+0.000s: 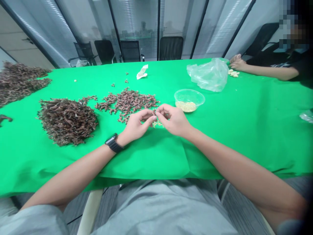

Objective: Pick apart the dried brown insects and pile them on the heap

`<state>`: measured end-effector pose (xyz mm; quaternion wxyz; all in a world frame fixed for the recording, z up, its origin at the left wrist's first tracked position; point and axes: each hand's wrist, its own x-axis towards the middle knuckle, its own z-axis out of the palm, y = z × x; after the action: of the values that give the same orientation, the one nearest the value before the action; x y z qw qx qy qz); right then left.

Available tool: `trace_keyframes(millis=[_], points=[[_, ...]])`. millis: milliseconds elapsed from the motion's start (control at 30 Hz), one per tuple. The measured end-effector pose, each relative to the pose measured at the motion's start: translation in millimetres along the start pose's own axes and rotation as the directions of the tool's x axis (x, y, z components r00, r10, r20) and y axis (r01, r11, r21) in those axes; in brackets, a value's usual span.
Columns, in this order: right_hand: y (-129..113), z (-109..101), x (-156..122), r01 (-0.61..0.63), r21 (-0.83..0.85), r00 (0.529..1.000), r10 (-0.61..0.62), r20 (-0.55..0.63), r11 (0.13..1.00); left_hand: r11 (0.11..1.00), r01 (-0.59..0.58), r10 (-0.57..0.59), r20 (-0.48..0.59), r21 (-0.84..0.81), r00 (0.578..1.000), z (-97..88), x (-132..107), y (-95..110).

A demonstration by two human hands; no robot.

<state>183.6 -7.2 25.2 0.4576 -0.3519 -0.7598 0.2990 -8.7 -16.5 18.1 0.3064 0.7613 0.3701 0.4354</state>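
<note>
My left hand (137, 126), with a dark watch (113, 143) at its wrist, is closed in a pinch at the middle of the table. My right hand (174, 120) meets it fingertip to fingertip, also pinching. Between them is a small, knobbly dark brown piece (154, 112), partly covered by the fingers; its exact kind is unclear. Tiny yellowish grains (157, 124) lie on the cloth just beneath. A spread heap of similar brown pieces (133, 99) lies right behind my left hand. Beyond my right hand stands a clear plastic bowl (189, 97) with pale yellow grains in the bottom.
A taller brown pile (68, 120) sits on the green cloth (151, 156) at left, and another brown pile (22, 80) lies farther back. A crumpled white paper (142, 72) and a clear plastic bag (209, 74) are at the back. Another person's hands (238, 62) rest near pale pieces (234, 73).
</note>
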Motion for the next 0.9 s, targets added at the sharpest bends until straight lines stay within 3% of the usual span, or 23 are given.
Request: trace_keyframes(millis=[100,200,267,333,433,533,600,667,767,900], points=[[-4.0,-0.4,1.7,-0.159,0.143,0.987,0.157,0.024,0.977,0.980,-0.084,0.088,-0.014,0.178,0.996,-2.2,-0.7,-3.1],[-7.6,-3.0,4.4,-0.364,0.338,0.931,0.329,0.157,0.868,0.923,-0.171,0.175,0.020,0.345,0.984,-5.5,-1.2,-3.8],[-8.9,-5.3,6.0,-0.460,0.453,0.887,0.380,0.261,0.764,0.902,-0.194,0.200,0.026,0.386,0.979,-6.7,-1.5,-3.7],[-9.1,-7.0,7.0,-0.487,0.500,0.873,0.383,0.301,0.717,0.916,-0.178,0.190,0.002,0.359,0.982,-6.4,-1.9,-3.6],[-8.0,-7.0,6.9,-0.401,0.403,0.915,0.342,0.212,0.823,0.960,-0.121,0.128,-0.011,0.251,0.992,-4.3,-1.9,-3.5],[-5.8,-4.9,5.2,-0.223,0.221,0.974,0.210,0.084,0.949,0.987,-0.079,0.079,0.005,0.140,0.997,-2.6,-1.1,-2.2],[-3.5,-4.1,3.6,-0.108,0.108,0.994,0.107,0.015,0.988,0.995,-0.063,0.063,0.010,0.072,0.998,-2.4,-0.3,-0.5],[-1.1,-4.6,2.1,-0.004,-0.014,1.000,0.003,-0.011,1.000,0.999,-0.048,0.047,0.021,0.017,0.999,-2.6,0.3,1.2],[1.6,-6.6,0.3,0.128,-0.175,0.992,-0.123,0.041,0.976,0.999,-0.024,0.025,0.042,-0.025,0.999,-3.0,0.5,2.2],[1.5,-6.5,-1.0,0.150,-0.219,0.988,-0.141,0.056,0.964,1.000,-0.020,0.020,0.036,0.012,0.999,-2.5,-0.2,0.9]])
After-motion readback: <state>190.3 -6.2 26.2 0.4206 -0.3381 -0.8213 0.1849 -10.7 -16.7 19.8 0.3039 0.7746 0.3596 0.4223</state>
